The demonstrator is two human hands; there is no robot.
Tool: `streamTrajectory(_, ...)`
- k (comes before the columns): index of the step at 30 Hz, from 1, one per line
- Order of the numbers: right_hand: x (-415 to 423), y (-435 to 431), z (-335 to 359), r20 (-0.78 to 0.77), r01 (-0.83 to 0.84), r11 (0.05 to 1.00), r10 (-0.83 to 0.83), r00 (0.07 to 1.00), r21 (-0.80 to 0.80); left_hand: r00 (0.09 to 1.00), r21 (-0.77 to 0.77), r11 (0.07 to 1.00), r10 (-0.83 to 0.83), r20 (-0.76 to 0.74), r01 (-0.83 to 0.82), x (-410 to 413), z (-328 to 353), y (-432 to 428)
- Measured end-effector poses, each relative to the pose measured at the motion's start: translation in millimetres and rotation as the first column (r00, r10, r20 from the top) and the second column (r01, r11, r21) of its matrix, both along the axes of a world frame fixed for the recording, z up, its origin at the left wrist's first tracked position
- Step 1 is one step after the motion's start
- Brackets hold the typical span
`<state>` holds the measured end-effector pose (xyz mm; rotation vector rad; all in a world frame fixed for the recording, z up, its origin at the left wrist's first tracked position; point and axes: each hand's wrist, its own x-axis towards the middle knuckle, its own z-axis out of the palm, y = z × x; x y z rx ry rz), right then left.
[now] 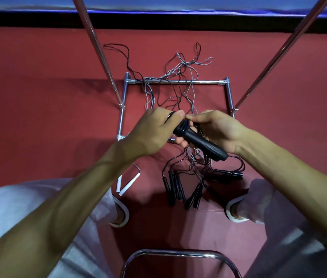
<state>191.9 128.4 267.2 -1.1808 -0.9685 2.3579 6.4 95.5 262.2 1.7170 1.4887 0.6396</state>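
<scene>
Both hands (pixel 154 131) (pixel 216 131) grip, seemingly winding, the black handle (pixel 200 144).

Dim, warm overhead light washes the red floor (pixel 28 93), your body casting a soft shadow between your knees. Glare streaks the chrome poles (pixel 94 43). Your left hand (pixel 154 131) and right hand (pixel 218 131) look sharp; wide-angle distortion bows the edges.

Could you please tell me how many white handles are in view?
2. Both lie on the red floor: one white handle nearly vertical in frame, a slanted white handle close beside it. Others may be hidden from view.
</scene>
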Motion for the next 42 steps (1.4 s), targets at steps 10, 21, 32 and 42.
streamTrajectory(10, 2.3, 8.0, 6.1, -0.017, 0.079, 0.996, -0.078, 0.997, 0.036, 0.985, -0.05, 0.997, 0.072, 0.159, -0.064, 0.2, 4.8, 2.7)
streamTrajectory(21, 12.0, 19.1, 2.8, -0.119, -0.054, 0.994, 0.065, 0.991, 0.096, 0.573, -0.601, 0.761, 0.386, 0.723, 0.246, 1.5, 13.3, 0.8)
streamTrajectory(32, -0.2, 12.3, -11.2, 0.251, -0.018, 0.901, -0.101, 0.963, 0.433, 0.176, -0.769, 0.441, 0.805, 0.567, 0.463, -16.8, 3.0, 1.7)
streamTrajectory(42, 18.7, 7.3, -20.8, 0.394, -0.401, 0.115, -0.552, 0.735, 0.909, 0.115, -0.795, 0.387, 0.865, 0.488, 0.467, -39.1, -2.8, 19.0)
